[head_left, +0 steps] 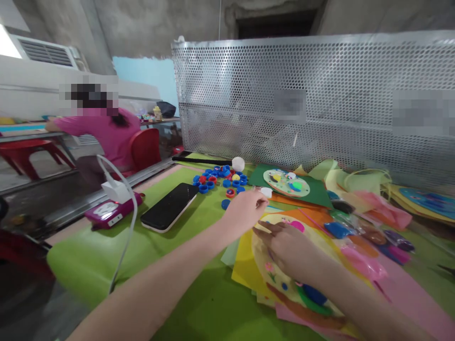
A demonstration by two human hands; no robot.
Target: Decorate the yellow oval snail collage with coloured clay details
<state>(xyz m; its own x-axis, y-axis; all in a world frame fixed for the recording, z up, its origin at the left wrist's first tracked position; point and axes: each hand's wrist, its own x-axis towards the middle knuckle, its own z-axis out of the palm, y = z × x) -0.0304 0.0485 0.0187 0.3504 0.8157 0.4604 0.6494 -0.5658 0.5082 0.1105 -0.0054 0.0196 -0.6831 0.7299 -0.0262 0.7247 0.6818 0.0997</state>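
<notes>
My left hand point(245, 208) is closed, its fingers curled together above the far edge of a decorated cream disc. Whatever it grips, if anything, is hidden. A small white cap point(266, 192) shows just beyond those fingers; whether they touch it I cannot tell. On the cream disc point(259, 258) lies my right hand point(289, 248), fingers stretched toward the left one. The disc carries a pink flower point(269, 268), a magenta circle point(297, 227), and blue and green shapes near its lower edge, partly covered by my right forearm. Yellow paper sheets point(243, 260) lie beneath it.
Blue and red bottle caps point(203, 188) cluster behind a phone point(170, 207). A purple power strip point(112, 215) has a white cable. Another decorated disc point(284, 183) rests on green card. Craft packets point(366, 260) lie right. A perforated metal screen point(302, 99) stands behind; a person point(103, 132) sits left.
</notes>
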